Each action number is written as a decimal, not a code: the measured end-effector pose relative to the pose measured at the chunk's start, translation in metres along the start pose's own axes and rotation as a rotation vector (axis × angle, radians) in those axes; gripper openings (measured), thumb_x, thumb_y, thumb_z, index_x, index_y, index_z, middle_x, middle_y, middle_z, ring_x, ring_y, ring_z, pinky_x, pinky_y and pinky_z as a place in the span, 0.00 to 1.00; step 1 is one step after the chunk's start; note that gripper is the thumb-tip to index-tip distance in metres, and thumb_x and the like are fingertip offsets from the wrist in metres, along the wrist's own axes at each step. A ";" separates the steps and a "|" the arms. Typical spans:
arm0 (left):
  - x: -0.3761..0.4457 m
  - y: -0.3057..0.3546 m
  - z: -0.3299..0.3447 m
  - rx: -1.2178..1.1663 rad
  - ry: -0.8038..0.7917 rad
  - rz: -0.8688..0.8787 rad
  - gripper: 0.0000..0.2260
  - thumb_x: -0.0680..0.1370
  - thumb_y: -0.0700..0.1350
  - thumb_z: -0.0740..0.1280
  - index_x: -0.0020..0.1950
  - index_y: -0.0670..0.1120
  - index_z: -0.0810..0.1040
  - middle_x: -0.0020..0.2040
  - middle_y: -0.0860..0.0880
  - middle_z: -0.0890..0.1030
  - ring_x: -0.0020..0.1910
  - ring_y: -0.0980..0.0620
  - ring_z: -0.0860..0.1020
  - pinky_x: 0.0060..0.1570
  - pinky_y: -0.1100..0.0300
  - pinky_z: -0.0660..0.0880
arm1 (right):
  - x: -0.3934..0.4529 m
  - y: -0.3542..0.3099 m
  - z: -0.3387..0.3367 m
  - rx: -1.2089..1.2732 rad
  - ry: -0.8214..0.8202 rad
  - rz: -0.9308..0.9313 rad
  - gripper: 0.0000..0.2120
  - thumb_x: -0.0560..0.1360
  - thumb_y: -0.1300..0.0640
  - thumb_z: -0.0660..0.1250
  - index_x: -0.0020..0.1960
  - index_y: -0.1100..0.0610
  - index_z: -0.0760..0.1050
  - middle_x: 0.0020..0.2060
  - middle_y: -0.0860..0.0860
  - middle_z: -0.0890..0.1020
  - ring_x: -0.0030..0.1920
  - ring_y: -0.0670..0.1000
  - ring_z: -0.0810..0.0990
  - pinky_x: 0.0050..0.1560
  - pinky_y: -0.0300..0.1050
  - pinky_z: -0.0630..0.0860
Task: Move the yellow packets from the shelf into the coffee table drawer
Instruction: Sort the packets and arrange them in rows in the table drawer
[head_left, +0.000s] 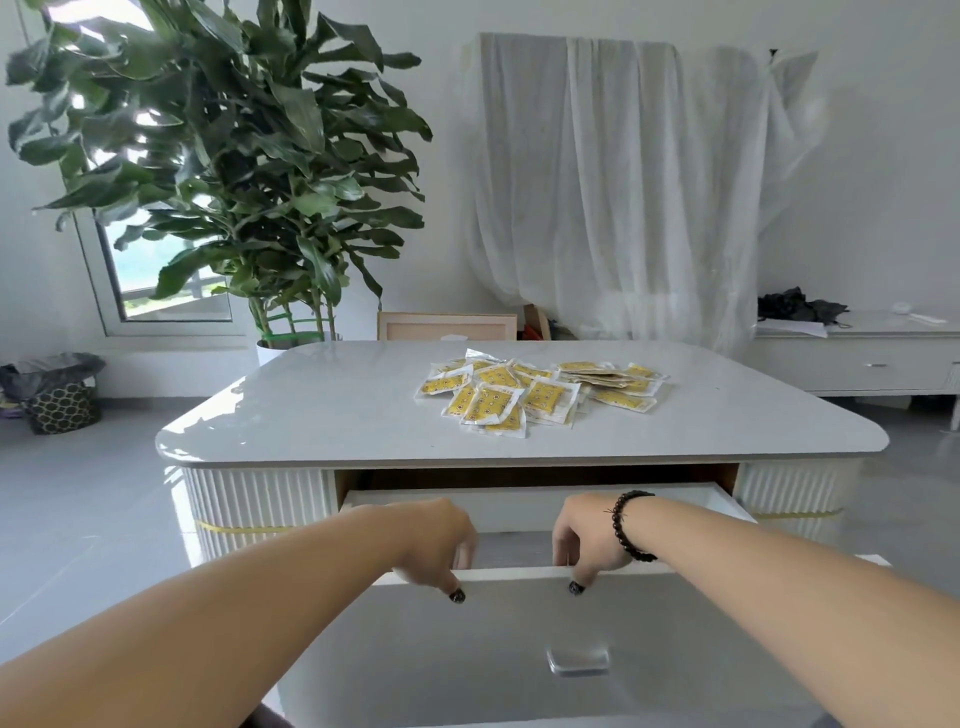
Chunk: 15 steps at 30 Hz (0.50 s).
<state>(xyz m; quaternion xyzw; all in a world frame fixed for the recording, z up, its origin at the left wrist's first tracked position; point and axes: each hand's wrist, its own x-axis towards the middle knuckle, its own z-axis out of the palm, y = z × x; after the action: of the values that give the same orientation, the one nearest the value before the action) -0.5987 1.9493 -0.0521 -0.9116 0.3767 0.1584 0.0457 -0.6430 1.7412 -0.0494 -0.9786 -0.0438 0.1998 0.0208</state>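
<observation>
White flat drawer front (519, 639) is gripped along its top edge by left hand (434, 545) and right hand (589, 540), fingers hooked over, likely for an even pull | yellow clear-edged packets (540, 395) are heaped on glossy grey coffee tabletop (322, 410), within reach | drawer is partly open, its contents hidden

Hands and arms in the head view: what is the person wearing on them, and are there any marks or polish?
Both forearms are bare, with no sleeves in view. The right wrist carries a bracelet of dark round beads. The left hand and right hand each show a dark-polished nail. No rings or watch visible.
</observation>
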 end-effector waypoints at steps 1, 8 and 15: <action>0.000 -0.001 0.000 -0.012 0.000 0.007 0.14 0.75 0.53 0.71 0.57 0.48 0.78 0.51 0.50 0.80 0.47 0.49 0.76 0.48 0.55 0.75 | 0.000 -0.001 -0.001 0.003 -0.012 0.007 0.16 0.71 0.52 0.73 0.58 0.51 0.80 0.52 0.45 0.81 0.49 0.48 0.79 0.54 0.43 0.78; 0.017 -0.022 -0.015 -0.156 0.063 0.024 0.12 0.77 0.57 0.65 0.53 0.51 0.80 0.41 0.57 0.80 0.46 0.54 0.78 0.52 0.56 0.76 | 0.019 0.001 -0.020 0.252 -0.154 0.077 0.14 0.74 0.58 0.68 0.60 0.53 0.77 0.42 0.46 0.81 0.43 0.47 0.82 0.41 0.38 0.78; 0.058 -0.053 -0.041 -0.037 0.180 -0.070 0.12 0.78 0.56 0.63 0.56 0.51 0.79 0.48 0.56 0.77 0.48 0.54 0.73 0.54 0.59 0.73 | 0.057 0.017 -0.059 0.443 -0.019 0.123 0.13 0.75 0.58 0.65 0.60 0.56 0.77 0.49 0.51 0.82 0.47 0.51 0.83 0.47 0.43 0.79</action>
<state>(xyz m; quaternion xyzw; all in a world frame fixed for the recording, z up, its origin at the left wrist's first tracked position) -0.5125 1.9403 -0.0342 -0.9354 0.3441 0.0809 0.0002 -0.5659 1.7279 -0.0188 -0.9491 0.0607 0.2144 0.2224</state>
